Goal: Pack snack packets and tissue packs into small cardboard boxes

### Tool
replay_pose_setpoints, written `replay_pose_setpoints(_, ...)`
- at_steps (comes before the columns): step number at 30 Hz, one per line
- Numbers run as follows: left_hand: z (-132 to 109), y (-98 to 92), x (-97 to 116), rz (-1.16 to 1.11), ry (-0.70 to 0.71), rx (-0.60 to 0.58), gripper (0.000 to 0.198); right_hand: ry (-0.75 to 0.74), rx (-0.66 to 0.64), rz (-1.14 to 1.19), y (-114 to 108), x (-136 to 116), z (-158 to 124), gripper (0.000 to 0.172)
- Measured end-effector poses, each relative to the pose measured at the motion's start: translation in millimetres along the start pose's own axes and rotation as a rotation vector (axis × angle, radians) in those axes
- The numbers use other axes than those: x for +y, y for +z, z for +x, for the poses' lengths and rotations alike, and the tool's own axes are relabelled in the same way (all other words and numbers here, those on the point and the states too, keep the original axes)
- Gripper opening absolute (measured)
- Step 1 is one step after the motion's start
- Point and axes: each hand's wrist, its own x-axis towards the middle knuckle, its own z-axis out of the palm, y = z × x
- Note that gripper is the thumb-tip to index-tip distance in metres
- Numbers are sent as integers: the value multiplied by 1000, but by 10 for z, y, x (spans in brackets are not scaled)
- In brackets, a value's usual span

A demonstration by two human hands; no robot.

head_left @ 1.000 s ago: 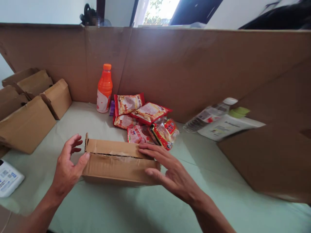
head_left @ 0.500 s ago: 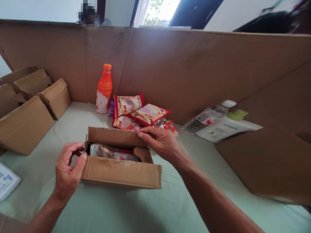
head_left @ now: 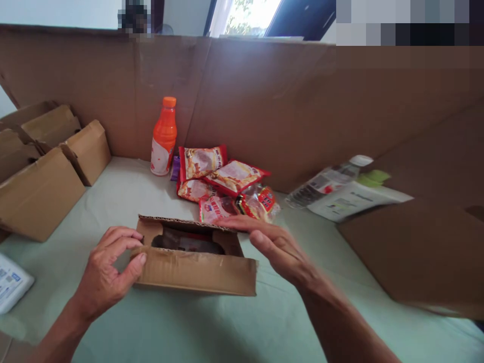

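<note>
A small cardboard box [head_left: 196,275] stands in front of me, its long front and back flaps raised and its end flaps folded inward. Inside lies a plastic-wrapped packet [head_left: 189,240], partly hidden and in shadow. At the box's left end, my left hand [head_left: 113,259] grips the corner, thumb on the front flap and fingertips by the left side. My right hand [head_left: 276,244] is open, its fingers stretched along the outside of the back flap, thumb apart. Just behind the box lie red-edged snack packets [head_left: 236,176] and a clear, red-labelled packet [head_left: 259,201].
An orange bottle [head_left: 164,136] stands upright at the back. Several open cardboard boxes [head_left: 41,194] are at left, near a white packet [head_left: 13,282]. At right, a clear bottle [head_left: 325,181] and a white tube [head_left: 355,201] lean by a larger box [head_left: 416,257]. Cardboard walls [head_left: 264,101] stand behind.
The back flap has tilted down and inward over the packet. My right hand has turned from pinching its edge to lying flat behind it. The left hand and box have shifted slightly right.
</note>
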Motion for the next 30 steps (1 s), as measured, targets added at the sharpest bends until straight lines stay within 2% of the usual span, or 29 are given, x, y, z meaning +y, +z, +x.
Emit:
replay_pose_setpoints(4,9,-11,-6,17,63,-65,12,31,-26,-61,-20,-65,-60,58)
replay_pose_setpoints(10,99,-104,-38,10,-47,-161,19,17,-11,-79,41,-83,4,60)
replay_pose_setpoints(15,96,-67,-54,38,19,-171,15,-50,-37,-42,70,-47,-29,55)
replay_pose_setpoints(17,24,15,-65,68,44,-65,16,-64,-57,-46,75,-47,-62,53)
replay_pose_setpoints(20,-114,156,-96,135,50,235,30,-66,-98,-119,87,-60,-142,50)
replay_pose_setpoints(21,-146,193,-110,142,30,299,37,-67,-113,-155,95,-63,-176,47)
replay_pose_setpoints(22,-163,221,-126,133,7,312,43,-70,-124,-188,106,-63,-212,45)
replay_pose_setpoints(23,-165,240,-143,104,-19,273,44,-75,-131,-215,118,-58,-248,44)
replay_pose_setpoints(27,-92,269,-212,-103,-117,31,26,-28,-94,-220,164,43,-345,48)
replay_pose_setpoints(30,-82,300,-242,-218,-229,19,24,98,-54,-102,183,173,-326,53)
